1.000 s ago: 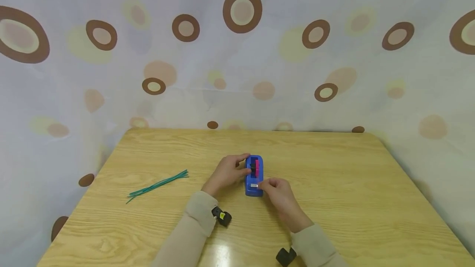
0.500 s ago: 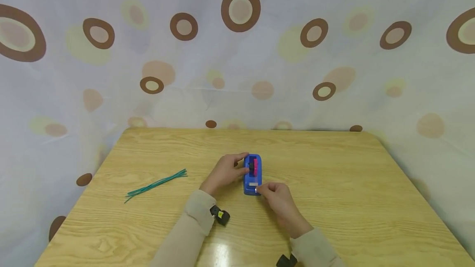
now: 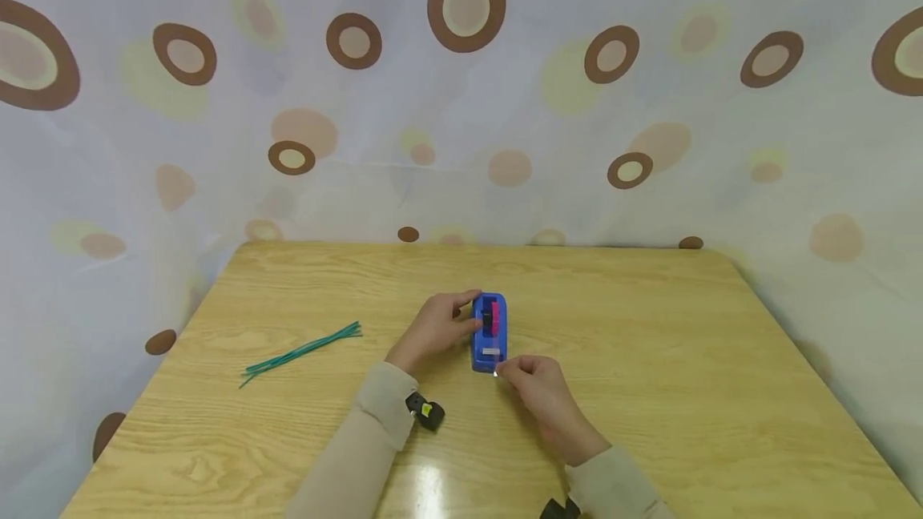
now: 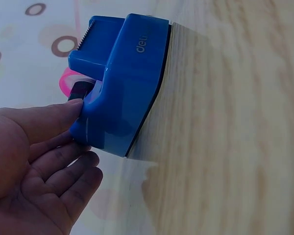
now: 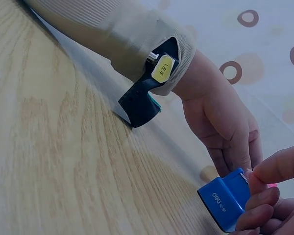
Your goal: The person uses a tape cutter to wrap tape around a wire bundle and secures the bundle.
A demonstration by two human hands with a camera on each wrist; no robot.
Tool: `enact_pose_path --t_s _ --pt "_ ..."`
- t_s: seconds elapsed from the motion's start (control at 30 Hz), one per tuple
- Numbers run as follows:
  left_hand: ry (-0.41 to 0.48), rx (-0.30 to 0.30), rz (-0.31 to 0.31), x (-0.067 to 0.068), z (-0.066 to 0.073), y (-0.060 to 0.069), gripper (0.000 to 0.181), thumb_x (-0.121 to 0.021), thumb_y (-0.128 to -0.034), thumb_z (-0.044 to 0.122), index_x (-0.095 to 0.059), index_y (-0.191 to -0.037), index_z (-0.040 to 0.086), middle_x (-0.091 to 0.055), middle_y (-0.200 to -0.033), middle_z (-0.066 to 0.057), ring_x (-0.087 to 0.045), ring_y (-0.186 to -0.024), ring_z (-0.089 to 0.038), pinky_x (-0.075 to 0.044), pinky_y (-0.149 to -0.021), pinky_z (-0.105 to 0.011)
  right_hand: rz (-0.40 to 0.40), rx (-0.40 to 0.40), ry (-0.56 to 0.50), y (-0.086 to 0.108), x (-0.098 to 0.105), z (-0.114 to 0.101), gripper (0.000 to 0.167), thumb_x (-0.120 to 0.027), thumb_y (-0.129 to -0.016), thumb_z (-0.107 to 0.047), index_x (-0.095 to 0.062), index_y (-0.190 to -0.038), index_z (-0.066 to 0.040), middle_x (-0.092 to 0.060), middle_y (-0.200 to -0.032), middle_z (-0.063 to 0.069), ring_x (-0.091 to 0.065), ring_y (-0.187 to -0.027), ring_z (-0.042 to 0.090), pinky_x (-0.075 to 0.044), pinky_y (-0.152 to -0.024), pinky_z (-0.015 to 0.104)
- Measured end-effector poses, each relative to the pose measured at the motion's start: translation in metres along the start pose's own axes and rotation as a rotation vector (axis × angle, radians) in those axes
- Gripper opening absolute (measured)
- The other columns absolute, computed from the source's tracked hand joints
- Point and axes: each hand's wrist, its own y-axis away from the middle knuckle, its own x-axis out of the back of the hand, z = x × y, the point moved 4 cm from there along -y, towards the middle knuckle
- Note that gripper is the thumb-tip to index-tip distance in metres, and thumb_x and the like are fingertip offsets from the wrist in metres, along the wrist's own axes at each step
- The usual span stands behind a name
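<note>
A blue tape dispenser (image 3: 489,361) stands on the table, carrying a small tape roll with a pink core (image 3: 495,317). My left hand (image 3: 436,331) holds the dispenser from its left rear; in the left wrist view, the thumb lies at the black hub (image 4: 81,90) while the other fingers reach round the back end. Just past the cutter end, my right hand (image 3: 544,395) pinches the loose end of the clear tape between thumb and forefinger. In the right wrist view, those fingertips are close to the toothed cutter (image 5: 243,177). The tape strip itself is hard to make out.
Several thin teal sticks or wires (image 3: 303,354) lie in a loose bundle on the table's left side. The wooden table (image 3: 649,343) ends at a patterned curtain (image 3: 505,102) behind. A black camera mount (image 3: 425,411) sits on the left cuff.
My right hand has drawn the tape end a short way toward me, from the cutter to just beyond the dispenser's front. The left hand keeps its hold. The head view has shifted slightly.
</note>
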Motion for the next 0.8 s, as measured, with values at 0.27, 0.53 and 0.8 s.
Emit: enact_pose_path --t_s 0.27,0.53,0.8 --pt "-0.004 0.007 -0.001 0.001 -0.002 -0.001 0.054 -0.068 -0.0957 0.019 -0.05 -0.146 0.011 -0.05 -0.145 -0.01 -0.05 -0.129 -0.034 -0.042 -0.104 -0.043 -0.014 0.021 -0.004 0.006 -0.002 0.0 0.018 -0.066 -0.092 -0.011 -0.068 -0.084 0.004 -0.05 -0.073 -0.001 -0.042 -0.073 0.016 -0.035 -0.062 0.028" --pt "0.006 0.002 -0.009 0.001 -0.001 0.0 0.055 -0.067 -0.0959 0.02 -0.049 -0.146 0.011 -0.049 -0.146 -0.01 -0.05 -0.129 -0.034 -0.042 -0.104 -0.044 -0.026 -0.006 0.01 0.014 -0.002 0.002 0.02 -0.064 -0.093 -0.012 -0.066 -0.081 0.004 -0.048 -0.072 -0.001 -0.041 -0.071 0.015 -0.034 -0.062 0.028" --pt "-0.01 0.002 -0.01 0.0 -0.002 0.0 0.054 -0.067 -0.0963 0.02 -0.049 -0.146 0.012 -0.049 -0.146 -0.009 -0.051 -0.128 -0.033 -0.043 -0.103 -0.042 -0.042 -0.054 0.029 0.022 0.001 0.006 0.02 -0.062 -0.095 -0.015 -0.069 -0.091 0.004 -0.056 -0.085 0.003 -0.044 -0.081 0.018 -0.036 -0.069 0.032"
